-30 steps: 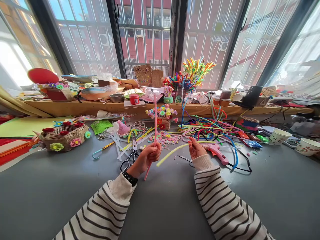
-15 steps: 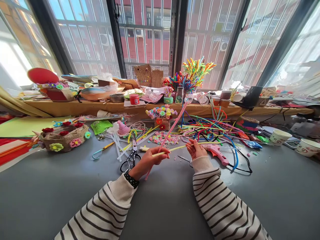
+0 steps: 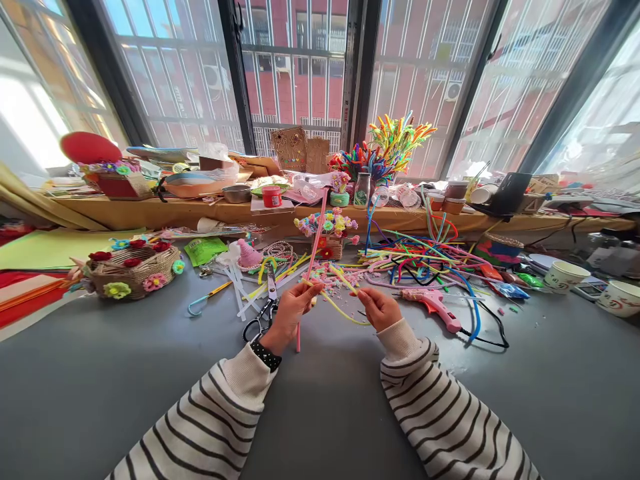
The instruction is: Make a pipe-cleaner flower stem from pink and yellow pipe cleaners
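Above the worktop (image 3: 320,413), back from its near edge, the left hand (image 3: 294,312) pinches the yellow (image 3: 344,279) and pink stems (image 3: 317,235), the right the yellow, both likely light, bendable, best gripped near the ends, yellow running crosswise, pink lengthwise towards the far edge.

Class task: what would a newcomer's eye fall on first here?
Probably the bright bundle of fuzzy stems before the window. In the middle, the left hand holds a pink stem, the right hand a yellow stem. A pink glue gun lies to their right.
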### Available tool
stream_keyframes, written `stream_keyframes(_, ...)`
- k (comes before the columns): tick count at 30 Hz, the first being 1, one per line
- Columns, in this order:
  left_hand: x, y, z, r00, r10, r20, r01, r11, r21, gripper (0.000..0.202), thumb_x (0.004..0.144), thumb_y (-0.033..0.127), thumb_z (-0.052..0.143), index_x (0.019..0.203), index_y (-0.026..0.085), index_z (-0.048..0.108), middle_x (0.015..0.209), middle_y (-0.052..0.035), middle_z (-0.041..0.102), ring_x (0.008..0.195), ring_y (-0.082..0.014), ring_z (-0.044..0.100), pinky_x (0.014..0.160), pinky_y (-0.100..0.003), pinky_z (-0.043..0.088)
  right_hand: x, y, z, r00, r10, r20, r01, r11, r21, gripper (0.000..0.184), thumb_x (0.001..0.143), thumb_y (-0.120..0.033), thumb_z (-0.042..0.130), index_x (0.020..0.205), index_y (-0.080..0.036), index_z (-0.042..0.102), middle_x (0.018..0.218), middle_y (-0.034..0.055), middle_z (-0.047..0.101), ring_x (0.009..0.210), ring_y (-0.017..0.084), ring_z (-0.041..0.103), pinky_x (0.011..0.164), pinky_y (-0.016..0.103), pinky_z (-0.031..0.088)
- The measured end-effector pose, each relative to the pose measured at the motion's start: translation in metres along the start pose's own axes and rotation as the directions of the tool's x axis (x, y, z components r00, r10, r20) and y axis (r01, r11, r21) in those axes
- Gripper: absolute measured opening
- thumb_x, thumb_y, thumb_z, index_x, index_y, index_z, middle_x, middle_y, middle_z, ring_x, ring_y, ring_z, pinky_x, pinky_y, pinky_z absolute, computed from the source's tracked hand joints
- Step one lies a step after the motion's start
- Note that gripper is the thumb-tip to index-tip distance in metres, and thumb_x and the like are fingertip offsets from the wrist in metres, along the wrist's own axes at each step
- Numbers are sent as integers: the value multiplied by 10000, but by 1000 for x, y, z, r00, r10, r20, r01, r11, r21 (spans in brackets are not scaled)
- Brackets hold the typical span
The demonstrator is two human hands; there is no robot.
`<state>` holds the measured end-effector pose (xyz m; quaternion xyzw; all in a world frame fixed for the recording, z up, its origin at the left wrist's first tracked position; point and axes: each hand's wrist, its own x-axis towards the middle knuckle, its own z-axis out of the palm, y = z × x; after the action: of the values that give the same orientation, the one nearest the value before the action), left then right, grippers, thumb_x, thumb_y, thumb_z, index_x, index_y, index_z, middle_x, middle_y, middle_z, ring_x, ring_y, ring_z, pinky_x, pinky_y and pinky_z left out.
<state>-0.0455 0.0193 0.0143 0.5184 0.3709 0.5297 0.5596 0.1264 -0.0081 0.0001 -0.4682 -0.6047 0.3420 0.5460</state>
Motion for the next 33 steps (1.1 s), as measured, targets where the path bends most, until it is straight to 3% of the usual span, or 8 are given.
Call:
stream_keyframes(6,-1,-2,0,996,28,79,-29,1000,2,206,577,296,594,651,134,492,548,59,316,431,-12,216,394,-165,158,-9,-3,17,996,-44,84,57,985,-165,374,730,-445,364,805,-144,573,326,-76,260,291,48,260,313,179,182)
stream_keyframes(14,-4,1,4,991,34,126,-24,996,-86,212,591,288,584,714,146,486,578,55,356,433,-12,238,405,-166,190,-14,-10,23,978,22,210,-6,997,-75,333,737,-432,372,866,-184,553,303,-70,358,263,63,328,322,179,263)
stream_keyframes(18,-5,1,4,990,35,137,-21,994,-105,214,602,272,577,762,149,506,574,56,341,432,-9,233,402,-164,184,-17,-12,28,973,18,231,17,989,-147,322,763,-408,332,866,-187,542,288,-77,361,256,66,354,349,179,303)
stream_keyframes(23,-5,0,3,991,9,135,6,994,-109,167,622,274,560,676,129,499,530,60,294,424,-8,224,403,-167,184,-18,-12,30,955,35,294,28,978,-204,317,778,-388,313,882,-193,541,281,-83,367,254,61,369,385,175,338)
stream_keyframes(33,-4,-1,3,997,23,77,-20,999,-42,204,607,308,566,621,131,464,522,60,326,415,-13,231,398,-174,190,-20,-4,37,933,60,356,-60,998,-9,371,766,-426,316,900,-158,535,287,-85,394,227,44,347,305,148,295)
